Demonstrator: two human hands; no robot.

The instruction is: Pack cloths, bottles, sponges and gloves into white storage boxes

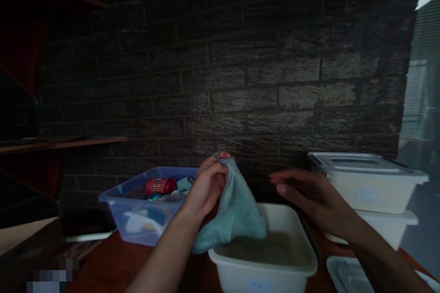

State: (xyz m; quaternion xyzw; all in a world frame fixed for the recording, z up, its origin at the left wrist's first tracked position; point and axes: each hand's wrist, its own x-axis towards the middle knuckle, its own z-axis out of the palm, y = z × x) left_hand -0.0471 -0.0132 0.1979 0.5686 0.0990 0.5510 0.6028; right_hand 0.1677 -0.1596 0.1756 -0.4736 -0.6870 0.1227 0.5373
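Note:
A teal textured cloth (237, 210) hangs from my left hand (209, 183), pinched near its top edge between thumb and fingers. The cloth droops over the left rim of an open white plastic bin (264, 270), covering part of its opening. To the right of the cloth, my right hand (305, 192) is in the air with its thumb and fingers apart, touching nothing. Behind my left forearm stands a clear bluish plastic bin (134, 219) holding a red cylindrical item (160, 186) and some crumpled fabrics.
Two white lidded bins (371, 187) are stacked at the right. A loose white lid (347, 274) lies in front of them on the reddish-brown table (99, 268). At the left are wall shelves (65, 143) and a cardboard box (30, 233); a dark brick wall (227, 82) rises behind.

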